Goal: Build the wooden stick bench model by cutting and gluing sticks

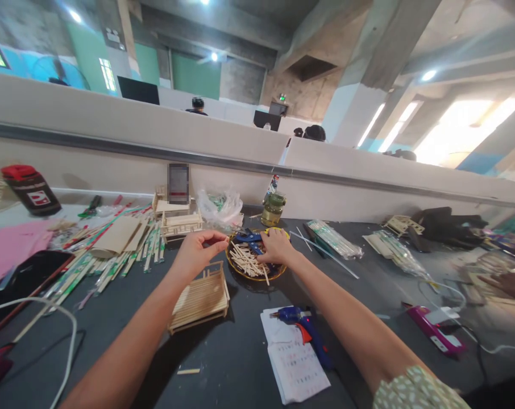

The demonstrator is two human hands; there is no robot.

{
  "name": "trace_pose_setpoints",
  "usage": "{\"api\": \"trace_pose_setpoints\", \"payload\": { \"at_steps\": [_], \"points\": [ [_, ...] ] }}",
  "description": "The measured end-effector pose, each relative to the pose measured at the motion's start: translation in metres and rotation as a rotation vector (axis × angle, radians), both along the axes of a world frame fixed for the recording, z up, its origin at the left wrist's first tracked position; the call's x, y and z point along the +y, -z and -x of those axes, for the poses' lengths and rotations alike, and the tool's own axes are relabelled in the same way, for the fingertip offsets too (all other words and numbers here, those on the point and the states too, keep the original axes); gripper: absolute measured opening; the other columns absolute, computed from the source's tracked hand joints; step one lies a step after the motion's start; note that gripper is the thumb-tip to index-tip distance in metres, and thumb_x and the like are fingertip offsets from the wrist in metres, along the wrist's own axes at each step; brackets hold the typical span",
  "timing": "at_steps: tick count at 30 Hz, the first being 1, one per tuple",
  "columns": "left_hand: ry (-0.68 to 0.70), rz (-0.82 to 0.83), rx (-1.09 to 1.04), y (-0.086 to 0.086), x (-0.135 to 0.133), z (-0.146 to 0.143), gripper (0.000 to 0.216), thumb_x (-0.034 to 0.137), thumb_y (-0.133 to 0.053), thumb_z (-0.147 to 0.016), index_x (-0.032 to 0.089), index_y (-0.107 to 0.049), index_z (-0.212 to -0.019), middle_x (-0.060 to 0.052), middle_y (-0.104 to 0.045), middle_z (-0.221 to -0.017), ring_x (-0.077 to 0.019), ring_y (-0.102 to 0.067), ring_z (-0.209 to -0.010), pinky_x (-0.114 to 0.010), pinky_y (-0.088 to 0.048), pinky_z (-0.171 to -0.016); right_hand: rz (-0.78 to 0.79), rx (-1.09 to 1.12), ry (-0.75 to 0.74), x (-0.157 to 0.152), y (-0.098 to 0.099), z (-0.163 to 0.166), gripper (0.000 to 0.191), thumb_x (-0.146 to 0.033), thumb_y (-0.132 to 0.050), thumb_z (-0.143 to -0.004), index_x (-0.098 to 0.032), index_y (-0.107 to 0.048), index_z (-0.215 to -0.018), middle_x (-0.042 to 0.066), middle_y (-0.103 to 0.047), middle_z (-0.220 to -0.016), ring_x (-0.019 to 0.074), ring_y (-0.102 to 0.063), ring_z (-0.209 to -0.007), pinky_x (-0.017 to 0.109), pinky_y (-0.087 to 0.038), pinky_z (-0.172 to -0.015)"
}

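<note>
My left hand point(199, 250) hovers at the left rim of a round yellow-edged basket point(278, 275), thumb and fingertips pinched together; anything between them is too small to make out. My right hand point(275, 247) reaches into the basket with fingers bent downward among short wooden sticks point(245, 260), beside blue-handled cutters point(249, 238). Whatever its fingertips grip is hidden. Below my left hand stands a small slatted stick-built model point(202, 300) with short posts. A blue glue gun point(306, 332) lies on a folded written paper point(294, 363) under my right forearm.
Long wrapped sticks point(153, 247), a phone point(29, 284) and a red-capped bottle point(31, 190) are at left. Behind the basket stand a jar point(273, 209), a plastic bag point(219, 207) and another stick model point(181, 224). At right are stick packs point(336, 238), a purple power strip point(436, 329) and another person's hand point(507, 284).
</note>
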State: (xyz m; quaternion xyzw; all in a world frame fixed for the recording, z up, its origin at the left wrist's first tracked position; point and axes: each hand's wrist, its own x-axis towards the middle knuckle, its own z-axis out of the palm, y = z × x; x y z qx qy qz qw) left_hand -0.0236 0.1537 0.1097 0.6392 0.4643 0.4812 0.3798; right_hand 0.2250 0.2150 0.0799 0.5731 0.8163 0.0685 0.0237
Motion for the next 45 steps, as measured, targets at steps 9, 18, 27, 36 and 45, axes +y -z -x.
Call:
{"api": "trace_pose_setpoints", "payload": {
  "at_steps": [9, 18, 27, 36, 45],
  "points": [
    [-0.051, 0.034, -0.048, -0.006, -0.002, 0.004, 0.024, 0.037, -0.078, -0.067, 0.019, -0.075, -0.084, -0.004, -0.075, -0.084, -0.0181, -0.066, -0.078, -0.030, -0.051, -0.075, 0.020, 0.473, -0.027, -0.040, -0.047, -0.009, 0.052, -0.037, -0.064, -0.074, -0.015, -0.056, -0.120, 0.014, -0.061, -0.115, 0.0272, -0.059, -0.102, 0.039, -0.045, -0.089],
    [-0.106, 0.093, -0.211, -0.009, 0.001, 0.016, 0.035, 0.042, -0.083, -0.060, 0.017, -0.075, -0.083, -0.005, -0.073, -0.079, -0.0161, -0.064, -0.069, -0.026, -0.050, -0.063, -0.085, 0.852, -0.224, -0.058, -0.045, 0.029, 0.062, -0.015, -0.054, -0.068, -0.017, -0.047, -0.130, 0.011, -0.059, -0.123, 0.0236, -0.057, -0.111, 0.038, -0.043, -0.097],
    [-0.142, 0.074, -0.215, -0.002, 0.031, 0.034, 0.039, 0.047, -0.078, -0.065, 0.016, -0.073, -0.088, -0.007, -0.073, -0.083, -0.0191, -0.067, -0.076, -0.028, -0.052, -0.066, -0.168, 0.750, -0.307, -0.024, -0.041, 0.048, 0.058, -0.016, -0.054, -0.067, -0.016, -0.051, -0.125, 0.011, -0.060, -0.112, 0.0242, -0.055, -0.102, 0.039, -0.044, -0.092],
    [0.099, -0.310, 0.980, 0.006, 0.116, 0.037, 0.013, 0.015, -0.060, -0.078, 0.020, -0.071, -0.078, -0.007, -0.048, -0.147, -0.0261, -0.064, -0.107, -0.037, -0.047, -0.089, 0.680, 1.559, 0.070, 0.051, -0.038, 0.073, 0.037, -0.017, -0.059, -0.056, -0.019, -0.058, -0.093, -0.004, -0.056, -0.066, 0.0124, -0.053, -0.055, 0.025, -0.045, -0.054],
    [0.276, -0.428, 1.234, 0.009, 0.116, 0.031, 0.019, 0.011, -0.054, -0.078, 0.018, -0.072, -0.077, -0.011, -0.069, -0.085, -0.0256, -0.060, -0.096, -0.034, -0.043, -0.080, 1.027, 1.985, 0.144, 0.042, -0.038, 0.086, 0.038, -0.011, -0.053, -0.056, -0.018, -0.056, -0.093, 0.003, -0.067, -0.080, 0.0189, -0.067, -0.074, 0.031, -0.056, -0.064]
  ]
}}
